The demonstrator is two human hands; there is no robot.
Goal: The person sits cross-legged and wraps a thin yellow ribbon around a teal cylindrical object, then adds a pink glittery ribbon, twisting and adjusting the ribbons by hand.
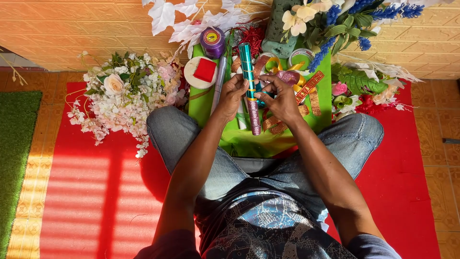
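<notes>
I sit cross-legged on a red mat (86,192). Both hands hold a long stick (250,86) wrapped in shiny teal tape on its upper part and glittery purple on its lower part. My left hand (233,93) grips it from the left at the middle. My right hand (280,98) pinches it from the right, with a bit of teal tape at the fingertips. The stick stands nearly upright over a green cloth (249,139) between my knees.
A bouquet of white and pink artificial flowers (127,93) lies to the left. A purple tape roll (212,41), a round white pad with a red square (201,72), gold ribbons (306,91) and more artificial flowers and leaves (364,81) crowd the far side. Green turf (14,144) borders the left.
</notes>
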